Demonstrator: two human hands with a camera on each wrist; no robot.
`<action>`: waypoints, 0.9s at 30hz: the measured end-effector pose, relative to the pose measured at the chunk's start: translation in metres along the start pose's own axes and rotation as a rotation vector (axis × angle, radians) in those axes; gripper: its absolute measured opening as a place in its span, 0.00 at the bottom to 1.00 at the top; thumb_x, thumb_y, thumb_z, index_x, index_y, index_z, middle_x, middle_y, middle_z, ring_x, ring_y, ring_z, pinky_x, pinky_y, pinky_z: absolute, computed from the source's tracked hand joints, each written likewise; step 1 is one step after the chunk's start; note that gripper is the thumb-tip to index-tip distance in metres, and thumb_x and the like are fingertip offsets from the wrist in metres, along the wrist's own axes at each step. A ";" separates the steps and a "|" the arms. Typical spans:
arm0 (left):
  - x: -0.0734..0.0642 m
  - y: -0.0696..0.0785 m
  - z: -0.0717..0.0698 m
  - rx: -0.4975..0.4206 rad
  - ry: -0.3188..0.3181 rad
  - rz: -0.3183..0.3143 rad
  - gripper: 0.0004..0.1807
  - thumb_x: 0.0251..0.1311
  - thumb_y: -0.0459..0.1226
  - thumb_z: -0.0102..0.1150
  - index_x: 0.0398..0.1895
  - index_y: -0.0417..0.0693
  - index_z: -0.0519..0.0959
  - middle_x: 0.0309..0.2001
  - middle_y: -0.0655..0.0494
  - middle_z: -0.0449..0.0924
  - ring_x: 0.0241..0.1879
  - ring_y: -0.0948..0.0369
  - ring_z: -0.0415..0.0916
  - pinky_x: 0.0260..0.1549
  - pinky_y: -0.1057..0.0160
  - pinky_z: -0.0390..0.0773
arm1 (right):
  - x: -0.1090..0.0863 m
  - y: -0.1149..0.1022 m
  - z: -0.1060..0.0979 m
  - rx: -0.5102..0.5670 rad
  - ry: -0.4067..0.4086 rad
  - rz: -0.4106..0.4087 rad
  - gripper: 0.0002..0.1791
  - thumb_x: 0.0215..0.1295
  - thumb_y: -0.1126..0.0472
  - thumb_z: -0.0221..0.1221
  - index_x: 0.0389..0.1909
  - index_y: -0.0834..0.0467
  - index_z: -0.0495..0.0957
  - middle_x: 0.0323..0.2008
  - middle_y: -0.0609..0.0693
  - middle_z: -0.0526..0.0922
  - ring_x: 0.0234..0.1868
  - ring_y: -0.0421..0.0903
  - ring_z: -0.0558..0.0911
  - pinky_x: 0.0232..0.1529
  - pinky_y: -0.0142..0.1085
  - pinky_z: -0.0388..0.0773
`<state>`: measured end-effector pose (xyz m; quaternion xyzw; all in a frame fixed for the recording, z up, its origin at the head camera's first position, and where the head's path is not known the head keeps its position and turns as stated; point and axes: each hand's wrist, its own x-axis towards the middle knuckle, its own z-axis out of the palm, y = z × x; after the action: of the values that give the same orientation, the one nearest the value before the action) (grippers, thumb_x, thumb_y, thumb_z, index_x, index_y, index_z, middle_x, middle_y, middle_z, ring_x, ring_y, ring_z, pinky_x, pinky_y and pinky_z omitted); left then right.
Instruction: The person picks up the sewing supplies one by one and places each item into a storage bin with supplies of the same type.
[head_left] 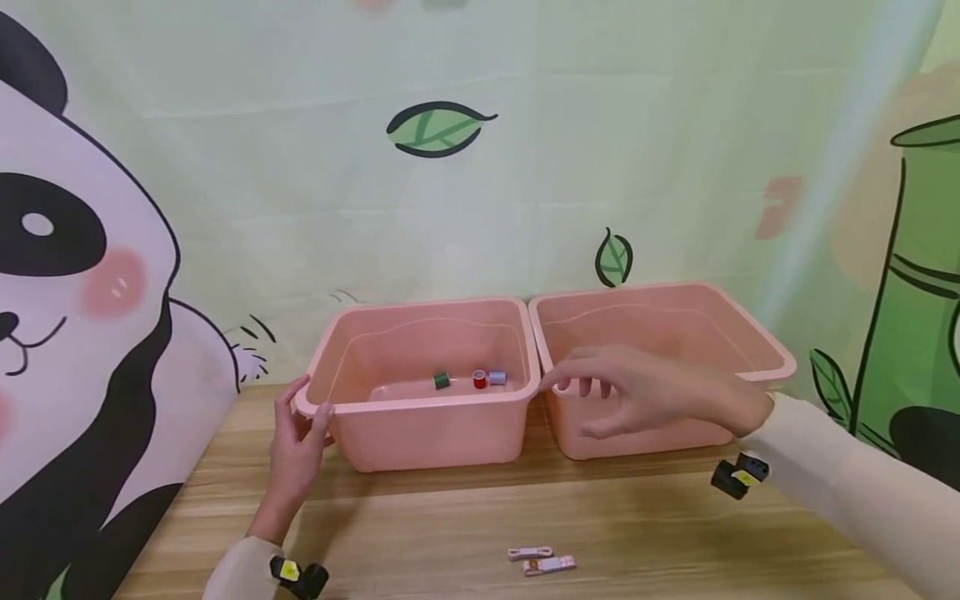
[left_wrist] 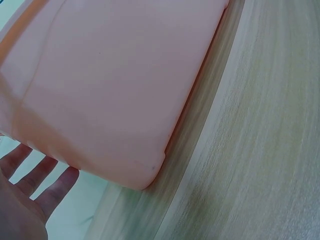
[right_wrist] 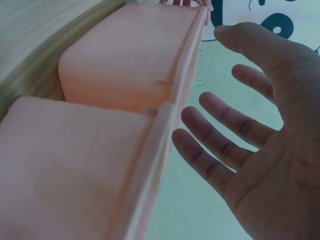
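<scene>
My left hand (head_left: 294, 442) holds the front left corner of the left pink tub (head_left: 435, 437). The thumb lies at the front rim, and in the left wrist view the fingers (left_wrist: 57, 192) reach along the tub's side. Inside that tub lie small spools of thread: a green one (head_left: 441, 381), a red one (head_left: 479, 379) and a pale blue one (head_left: 497, 378). My right hand (head_left: 637, 387) hovers before the front rim of the right pink tub (head_left: 667, 437), near where the tubs meet. Its fingers (right_wrist: 215, 160) are spread and relaxed, with nothing in them.
On the wooden table (head_left: 420, 525) near the front lie two small, flat, pink-and-white patterned pieces (head_left: 549, 566), too small to name surely. A printed cloth backdrop (head_left: 300, 167) with a panda and leaves stands behind the tubs. The right hand hides part of the right tub.
</scene>
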<state>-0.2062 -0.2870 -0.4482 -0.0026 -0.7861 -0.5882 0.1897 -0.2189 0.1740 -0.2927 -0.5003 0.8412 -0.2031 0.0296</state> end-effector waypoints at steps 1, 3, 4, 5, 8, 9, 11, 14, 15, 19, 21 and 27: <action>0.000 0.000 0.000 0.001 -0.001 0.000 0.32 0.79 0.45 0.50 0.80 0.63 0.51 0.76 0.42 0.62 0.61 0.51 0.72 0.40 0.71 0.83 | -0.001 -0.001 0.003 -0.001 -0.001 0.007 0.28 0.63 0.60 0.68 0.63 0.39 0.76 0.46 0.36 0.79 0.42 0.39 0.79 0.41 0.37 0.84; 0.000 0.000 -0.001 -0.003 -0.001 0.001 0.32 0.79 0.44 0.50 0.80 0.63 0.51 0.76 0.42 0.61 0.62 0.50 0.72 0.40 0.71 0.83 | -0.004 -0.002 0.008 -0.003 -0.008 0.030 0.29 0.63 0.59 0.68 0.64 0.38 0.76 0.50 0.35 0.78 0.44 0.39 0.78 0.44 0.38 0.83; 0.000 0.000 -0.001 -0.004 -0.002 0.001 0.32 0.79 0.44 0.50 0.80 0.63 0.50 0.76 0.43 0.61 0.63 0.48 0.71 0.40 0.71 0.83 | -0.006 -0.003 0.010 -0.012 -0.012 0.041 0.28 0.63 0.57 0.68 0.63 0.37 0.76 0.50 0.34 0.78 0.45 0.39 0.78 0.45 0.37 0.82; 0.000 0.000 -0.001 -0.009 -0.004 0.004 0.33 0.79 0.44 0.50 0.80 0.63 0.50 0.76 0.42 0.60 0.63 0.47 0.71 0.40 0.71 0.83 | -0.008 -0.004 0.012 -0.025 -0.017 0.056 0.27 0.64 0.56 0.68 0.63 0.35 0.75 0.52 0.33 0.77 0.46 0.39 0.78 0.46 0.37 0.81; 0.000 0.001 -0.001 -0.018 -0.009 0.001 0.33 0.79 0.44 0.50 0.80 0.63 0.50 0.77 0.42 0.59 0.65 0.44 0.70 0.40 0.72 0.82 | -0.013 -0.005 0.020 -0.041 -0.021 0.080 0.26 0.65 0.51 0.68 0.63 0.31 0.75 0.58 0.32 0.76 0.51 0.41 0.77 0.52 0.41 0.78; -0.001 0.001 -0.001 -0.023 -0.011 0.000 0.33 0.79 0.43 0.50 0.80 0.63 0.49 0.77 0.42 0.59 0.65 0.43 0.70 0.40 0.72 0.82 | -0.013 -0.004 0.023 -0.038 -0.022 0.082 0.26 0.65 0.49 0.68 0.63 0.30 0.75 0.59 0.32 0.75 0.52 0.41 0.76 0.52 0.41 0.77; 0.000 0.002 -0.001 -0.025 -0.012 -0.002 0.33 0.79 0.43 0.50 0.80 0.63 0.49 0.77 0.42 0.59 0.66 0.43 0.69 0.40 0.73 0.82 | -0.015 -0.004 0.030 -0.003 -0.030 0.089 0.26 0.65 0.47 0.69 0.63 0.29 0.74 0.60 0.32 0.75 0.54 0.42 0.75 0.54 0.43 0.77; 0.000 0.001 -0.001 -0.028 -0.014 -0.005 0.33 0.79 0.43 0.50 0.80 0.62 0.49 0.78 0.43 0.58 0.66 0.43 0.69 0.40 0.73 0.82 | -0.017 0.000 0.042 0.068 -0.056 0.087 0.27 0.65 0.46 0.69 0.63 0.31 0.74 0.58 0.30 0.75 0.53 0.41 0.75 0.54 0.41 0.78; 0.000 0.001 0.000 -0.026 -0.013 -0.008 0.33 0.79 0.44 0.50 0.80 0.63 0.50 0.78 0.44 0.58 0.66 0.43 0.69 0.40 0.73 0.82 | -0.017 0.001 0.046 0.090 -0.064 0.083 0.27 0.66 0.46 0.69 0.64 0.32 0.74 0.56 0.31 0.76 0.51 0.41 0.75 0.53 0.40 0.79; 0.000 0.001 0.000 -0.023 -0.009 -0.018 0.32 0.79 0.44 0.50 0.80 0.64 0.50 0.78 0.45 0.59 0.66 0.44 0.69 0.41 0.73 0.82 | -0.018 0.007 0.062 0.164 -0.077 0.035 0.26 0.66 0.51 0.69 0.64 0.37 0.75 0.47 0.34 0.78 0.45 0.39 0.76 0.47 0.35 0.80; -0.001 0.001 0.000 -0.026 -0.008 -0.020 0.32 0.79 0.44 0.50 0.80 0.64 0.50 0.77 0.45 0.59 0.65 0.46 0.69 0.41 0.72 0.82 | -0.019 0.009 0.070 0.165 -0.073 0.007 0.25 0.67 0.51 0.69 0.64 0.39 0.76 0.46 0.36 0.77 0.43 0.38 0.75 0.45 0.32 0.79; -0.002 0.004 0.001 -0.031 -0.011 -0.013 0.33 0.79 0.45 0.50 0.80 0.63 0.49 0.78 0.45 0.59 0.65 0.46 0.69 0.41 0.72 0.83 | -0.019 0.014 0.088 0.173 -0.068 -0.021 0.25 0.67 0.49 0.68 0.64 0.41 0.76 0.53 0.36 0.79 0.44 0.34 0.77 0.47 0.33 0.81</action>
<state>-0.2042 -0.2847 -0.4453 -0.0039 -0.7779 -0.6016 0.1815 -0.1984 0.1688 -0.3812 -0.5114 0.8136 -0.2582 0.0991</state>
